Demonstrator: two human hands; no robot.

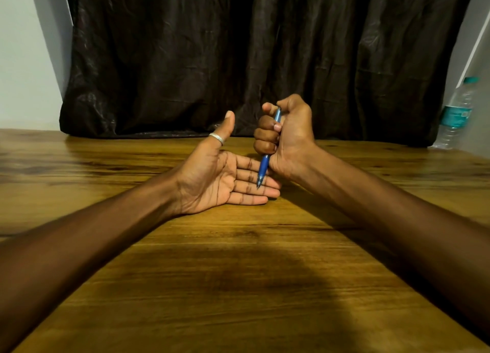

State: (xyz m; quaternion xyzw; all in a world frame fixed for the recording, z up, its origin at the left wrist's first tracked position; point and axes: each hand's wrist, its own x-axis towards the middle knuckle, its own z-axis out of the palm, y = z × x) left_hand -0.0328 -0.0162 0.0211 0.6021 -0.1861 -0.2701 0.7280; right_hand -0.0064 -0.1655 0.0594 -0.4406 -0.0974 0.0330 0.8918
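Observation:
My right hand [287, 136] grips a blue pen [264, 165] in a fist, held nearly upright with its tip pointing down. The thumb sits at the pen's top end. My left hand [220, 175] lies palm up on the wooden table [238, 273], fingers straight and thumb raised, with a silver ring on the thumb. The pen's tip hovers at or just above the left hand's fingers; I cannot tell whether it touches them.
A dark crumpled cloth [252, 60] hangs behind the table's far edge. A clear plastic water bottle [457, 113] with a teal cap and label stands at the far right. Pale walls show on both sides.

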